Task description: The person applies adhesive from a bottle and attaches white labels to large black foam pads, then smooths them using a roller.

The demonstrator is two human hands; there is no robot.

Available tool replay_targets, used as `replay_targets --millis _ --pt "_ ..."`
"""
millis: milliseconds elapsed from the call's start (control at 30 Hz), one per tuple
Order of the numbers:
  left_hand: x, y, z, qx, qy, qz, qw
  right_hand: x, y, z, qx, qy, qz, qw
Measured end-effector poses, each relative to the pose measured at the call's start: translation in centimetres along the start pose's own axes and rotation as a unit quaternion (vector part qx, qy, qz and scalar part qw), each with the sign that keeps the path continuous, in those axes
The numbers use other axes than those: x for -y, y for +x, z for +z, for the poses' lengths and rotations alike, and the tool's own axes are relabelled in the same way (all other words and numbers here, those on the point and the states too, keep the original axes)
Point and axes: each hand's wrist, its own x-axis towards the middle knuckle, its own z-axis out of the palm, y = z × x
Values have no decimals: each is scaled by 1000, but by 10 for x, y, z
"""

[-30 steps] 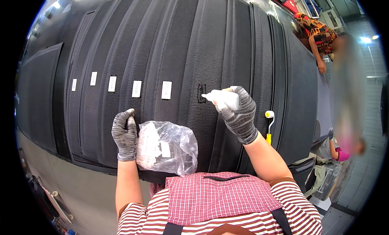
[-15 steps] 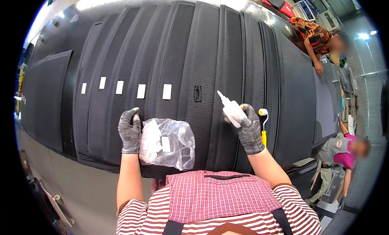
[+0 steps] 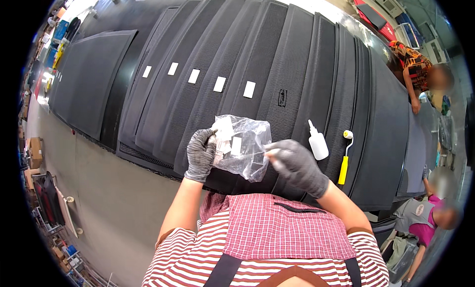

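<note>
My left hand (image 3: 201, 155), in a grey glove, grips the left edge of a clear plastic bag (image 3: 253, 160) holding white labels (image 3: 224, 131). At the bag's right edge is my gloved right hand (image 3: 298, 167). Its fingertips touch the plastic there, but motion smears them, so I cannot tell whether they pinch it. Right of that hand, a white squeeze bottle (image 3: 318, 144) with a pointed nozzle lies on the black panels. Beyond it is a small roller (image 3: 345, 158) with a yellow handle. A white label (image 3: 250, 89) lies on a ribbed panel beyond the bag.
Overlapping black panels (image 3: 282, 49) cover the table, several bearing a white label. One carries a black outlined mark (image 3: 282, 98). A separate dark panel (image 3: 91, 79) lies at the left. Two co-workers (image 3: 413, 64) stand along the right side. Cardboard boxes (image 3: 34, 153) are at far left.
The squeeze bottle has left my right hand and now lies on the panels. That hand has moved left to the bag. My left hand now holds the bag's edge. The whole view has shifted.
</note>
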Motion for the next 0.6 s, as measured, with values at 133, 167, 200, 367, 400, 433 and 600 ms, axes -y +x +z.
replay_targets --millis 133,167,200,367,400,433,600 --pt "8 -3 11 -50 -35 12 998 -29 27 52 72 -65 -80 992" --pt "5 -2 12 -50 -34 15 998 -32 33 59 85 -107 -28 990" --pt "4 -2 11 -46 -30 14 998 -32 40 66 97 -148 22 984" --pt "7 -7 8 -45 -4 11 999 -17 60 68 209 -266 104 935" --pt "7 -6 8 -44 2 10 999 -19 57 67 172 -238 105 950" --pt "7 -6 9 -51 -4 16 999 -23 52 69 135 -208 105 963" --pt "3 -2 11 -65 -17 39 997 -28 54 79 117 -237 117 957"
